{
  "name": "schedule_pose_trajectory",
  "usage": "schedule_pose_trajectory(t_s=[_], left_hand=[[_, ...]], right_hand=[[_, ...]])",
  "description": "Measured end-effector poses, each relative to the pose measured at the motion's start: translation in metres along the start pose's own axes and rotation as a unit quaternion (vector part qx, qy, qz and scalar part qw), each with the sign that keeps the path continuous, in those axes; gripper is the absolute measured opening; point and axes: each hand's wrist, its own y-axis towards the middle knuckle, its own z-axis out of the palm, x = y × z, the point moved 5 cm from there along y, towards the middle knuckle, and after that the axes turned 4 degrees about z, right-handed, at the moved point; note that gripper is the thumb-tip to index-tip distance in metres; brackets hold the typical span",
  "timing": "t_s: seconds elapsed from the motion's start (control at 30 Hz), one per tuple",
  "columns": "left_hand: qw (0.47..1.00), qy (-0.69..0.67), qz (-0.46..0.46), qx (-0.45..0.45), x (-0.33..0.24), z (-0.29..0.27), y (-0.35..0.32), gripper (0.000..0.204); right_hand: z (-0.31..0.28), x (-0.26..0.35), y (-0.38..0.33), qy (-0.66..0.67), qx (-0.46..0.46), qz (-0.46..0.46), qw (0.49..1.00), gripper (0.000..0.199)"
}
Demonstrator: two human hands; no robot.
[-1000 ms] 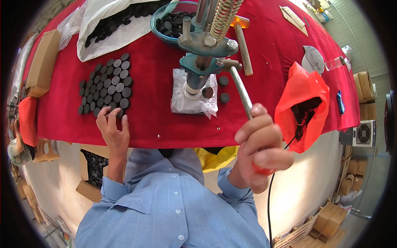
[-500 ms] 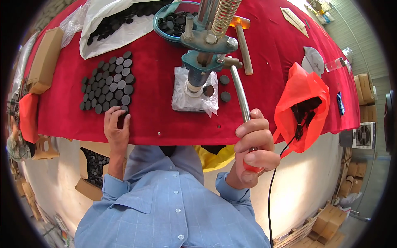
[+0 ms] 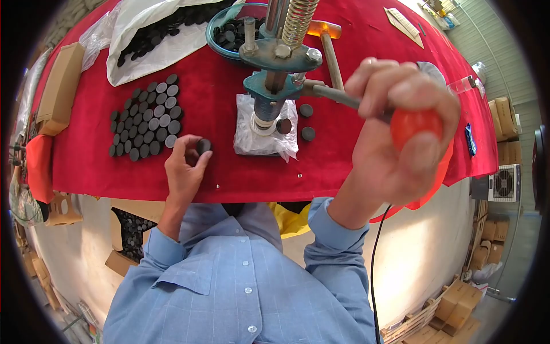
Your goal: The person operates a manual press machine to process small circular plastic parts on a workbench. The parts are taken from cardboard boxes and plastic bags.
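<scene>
While right hand [image 3: 395, 126] is wrapped tight round the press lever's red knob [image 3: 415, 123], left hand [image 3: 186, 166] pinches one disc [image 3: 203, 145] at its fingertips, just right of the disc stack [image 3: 148, 117]; looks light, rigid, best held by the rim.

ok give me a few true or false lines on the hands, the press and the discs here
1. The right hand grips the red knob of the press lever. True.
2. The left hand lies flat and empty. False: its fingertips pinch one dark disc.
3. Discs lie in neat rows on the red cloth. True.
4. The press stands on a wooden board. False: it stands on a clear plastic bag.
5. The teal bowl holds discs. True.
</scene>
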Motion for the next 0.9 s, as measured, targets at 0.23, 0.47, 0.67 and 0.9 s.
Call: schedule_pose_trajectory(t_s=[0.23, 0.47, 0.67, 0.9], left_hand=[[0.987, -0.054, 0.152, -0.005, -0.069, 0.053, 0.043, 0.056], [0.981, -0.078, 0.175, 0.021, -0.072, 0.074, 0.048, 0.055], [0.977, -0.123, 0.169, 0.037, -0.073, 0.09, 0.05, 0.055], [0.981, -0.108, 0.159, 0.031, -0.073, 0.09, 0.048, 0.055]], right_hand=[[0.012, -0.014, 0.041, -0.013, -0.087, 0.068, 0.994, 0.038], [0.021, -0.049, 0.056, 0.351, -0.011, -0.05, 0.935, 0.043], [0.003, -0.023, 0.046, -0.033, -0.096, 0.053, 0.993, 0.044], [-0.002, -0.021, 0.031, 0.067, -0.016, 0.011, 0.998, 0.046]])
